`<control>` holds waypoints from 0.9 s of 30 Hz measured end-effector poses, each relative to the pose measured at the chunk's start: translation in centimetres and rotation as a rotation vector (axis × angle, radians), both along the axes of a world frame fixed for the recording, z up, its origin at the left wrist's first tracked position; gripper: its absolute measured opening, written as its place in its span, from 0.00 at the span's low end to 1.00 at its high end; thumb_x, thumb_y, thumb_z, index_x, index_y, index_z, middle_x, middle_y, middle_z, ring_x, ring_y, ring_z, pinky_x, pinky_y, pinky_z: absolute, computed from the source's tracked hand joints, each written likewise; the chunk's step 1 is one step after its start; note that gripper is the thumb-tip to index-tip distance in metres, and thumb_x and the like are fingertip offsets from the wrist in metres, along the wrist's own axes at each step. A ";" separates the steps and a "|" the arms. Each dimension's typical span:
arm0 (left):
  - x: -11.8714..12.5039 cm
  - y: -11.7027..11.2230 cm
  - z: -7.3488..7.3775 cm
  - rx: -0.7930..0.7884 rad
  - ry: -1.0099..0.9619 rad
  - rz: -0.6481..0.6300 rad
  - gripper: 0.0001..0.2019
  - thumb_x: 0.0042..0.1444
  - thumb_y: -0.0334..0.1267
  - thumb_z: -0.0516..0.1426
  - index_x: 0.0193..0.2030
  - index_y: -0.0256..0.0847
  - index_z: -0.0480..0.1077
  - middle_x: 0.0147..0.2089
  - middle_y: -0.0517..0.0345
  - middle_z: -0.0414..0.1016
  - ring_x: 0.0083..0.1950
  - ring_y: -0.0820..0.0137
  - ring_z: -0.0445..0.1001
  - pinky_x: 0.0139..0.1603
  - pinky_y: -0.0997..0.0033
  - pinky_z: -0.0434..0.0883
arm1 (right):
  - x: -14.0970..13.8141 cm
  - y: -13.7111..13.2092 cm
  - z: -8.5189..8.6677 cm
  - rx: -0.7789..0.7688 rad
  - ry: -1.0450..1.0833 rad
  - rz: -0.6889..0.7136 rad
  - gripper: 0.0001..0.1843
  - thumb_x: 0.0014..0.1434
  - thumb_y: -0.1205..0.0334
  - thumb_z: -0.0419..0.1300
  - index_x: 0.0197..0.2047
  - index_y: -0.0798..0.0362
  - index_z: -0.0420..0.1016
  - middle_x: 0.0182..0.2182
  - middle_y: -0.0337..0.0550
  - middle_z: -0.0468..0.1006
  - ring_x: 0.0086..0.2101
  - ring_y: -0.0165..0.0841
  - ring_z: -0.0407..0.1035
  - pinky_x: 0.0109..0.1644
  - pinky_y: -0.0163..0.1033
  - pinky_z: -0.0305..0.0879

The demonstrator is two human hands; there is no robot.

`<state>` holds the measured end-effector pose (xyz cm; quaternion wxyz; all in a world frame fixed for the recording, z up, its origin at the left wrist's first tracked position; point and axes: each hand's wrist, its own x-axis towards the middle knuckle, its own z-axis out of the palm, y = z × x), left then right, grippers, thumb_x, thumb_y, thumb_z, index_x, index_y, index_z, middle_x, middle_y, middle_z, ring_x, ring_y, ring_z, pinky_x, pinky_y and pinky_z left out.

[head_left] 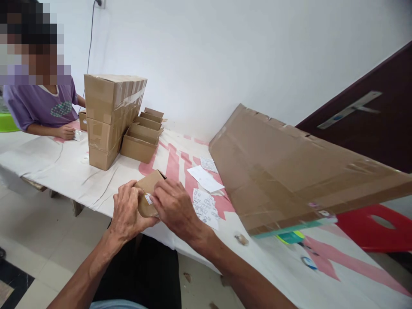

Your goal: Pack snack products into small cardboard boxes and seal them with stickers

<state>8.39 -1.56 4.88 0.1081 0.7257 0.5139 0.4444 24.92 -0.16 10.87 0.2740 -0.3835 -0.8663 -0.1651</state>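
A small brown cardboard box (148, 183) is held over the table's front edge. My left hand (126, 210) wraps round its left side, with the thumb underneath. Against a small white label (148, 198) on the box's near face, the fingers of my right hand (172, 205) are bent and pressed together. Whether my right hand also grips the box's edge is hard to see. To the right of my hands lie white paper sheets (206, 178) and a sheet with many small printed stickers (205, 208).
Tall stacked cartons (101, 122) stand ahead on the left, with several open small boxes (141, 141) beside them. A large cardboard panel (283, 171) leans over the table's right side. Across the table, a person in a purple shirt (48, 107) handles something small. A red stool (370, 227) stands at right.
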 end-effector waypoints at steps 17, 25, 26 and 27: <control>-6.9 6.1 -3.4 -0.031 -0.119 -0.203 0.33 0.46 0.53 0.72 0.55 0.46 0.65 0.68 0.44 0.67 0.68 0.44 0.71 0.63 0.39 0.75 | 20.4 1.2 -5.5 -0.343 0.785 -0.635 0.16 0.62 0.47 0.54 0.29 0.48 0.65 0.26 0.37 0.70 0.29 0.32 0.63 0.36 0.38 0.61; -8.4 7.0 -4.4 -0.244 -0.374 -0.170 0.35 0.32 0.43 0.76 0.49 0.56 0.70 0.67 0.65 0.72 0.64 0.48 0.75 0.64 0.32 0.76 | 25.8 -1.4 -16.8 -0.415 0.696 -0.897 0.10 0.58 0.56 0.54 0.26 0.48 0.66 0.25 0.42 0.75 0.28 0.35 0.66 0.37 0.40 0.59; -8.3 7.0 -4.3 -0.241 -0.386 -0.177 0.35 0.32 0.42 0.76 0.49 0.57 0.70 0.67 0.67 0.72 0.66 0.47 0.74 0.66 0.30 0.74 | 25.9 -1.2 -17.6 -0.423 0.683 -0.912 0.10 0.58 0.57 0.54 0.27 0.49 0.67 0.26 0.43 0.76 0.29 0.36 0.67 0.38 0.40 0.59; -8.3 7.0 -4.3 -0.232 -0.388 -0.194 0.35 0.33 0.41 0.76 0.50 0.59 0.70 0.67 0.70 0.72 0.68 0.47 0.72 0.67 0.28 0.72 | 26.1 -0.8 -18.3 -0.430 0.671 -0.924 0.09 0.58 0.58 0.54 0.27 0.49 0.67 0.27 0.44 0.77 0.29 0.36 0.67 0.38 0.41 0.59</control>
